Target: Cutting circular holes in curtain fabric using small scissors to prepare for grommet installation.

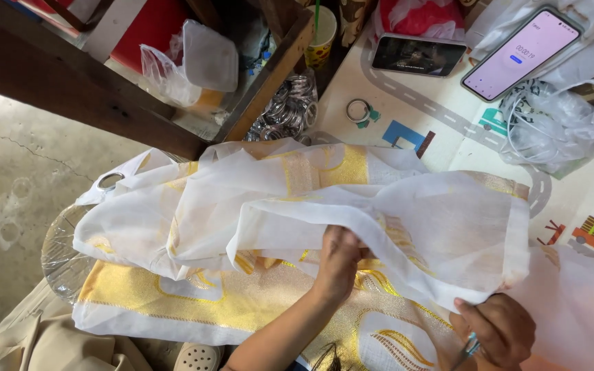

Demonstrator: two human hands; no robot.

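A sheer white curtain with gold woven patterns (297,199) lies bunched in folds across my lap and a play mat. My left hand (338,257) grips a fold of the curtain near its middle, fingers tucked under the fabric. My right hand (496,330) pinches the curtain's hemmed edge at the lower right and also holds a thin metal tool with a blue part (469,349), partly hidden. A metal eyelet ring (109,181) is set in the curtain's far left corner.
A pile of metal rings (287,110) and one loose ring (359,110) lie on the play mat (441,137). Two phones (417,55) (520,53), a plastic bag with white cord (551,127), a cup (321,34) and a wooden frame (104,96) sit behind. Concrete floor is at left.
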